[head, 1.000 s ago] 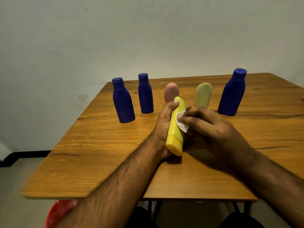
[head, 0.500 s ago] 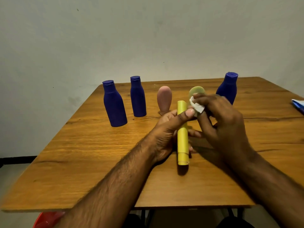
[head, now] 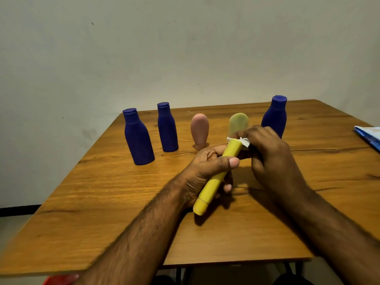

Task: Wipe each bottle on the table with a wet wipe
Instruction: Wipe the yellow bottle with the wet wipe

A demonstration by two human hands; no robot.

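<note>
Single head-worn view, wide-angle, looking forward and down across a wooden table point(head: 102, 212) from its near edge toward a plain pale wall point(head: 185, 48). Forearms enter from the bottom, close to the lens. Table's far edge sits mid-frame; straight edges bow slightly. No second view.

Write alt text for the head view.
The left hand grips a yellow bottle over a wooden table while the right hand pinches a white wipe on its far end. Three blue bottles, one pink and one green stand behind.
</note>
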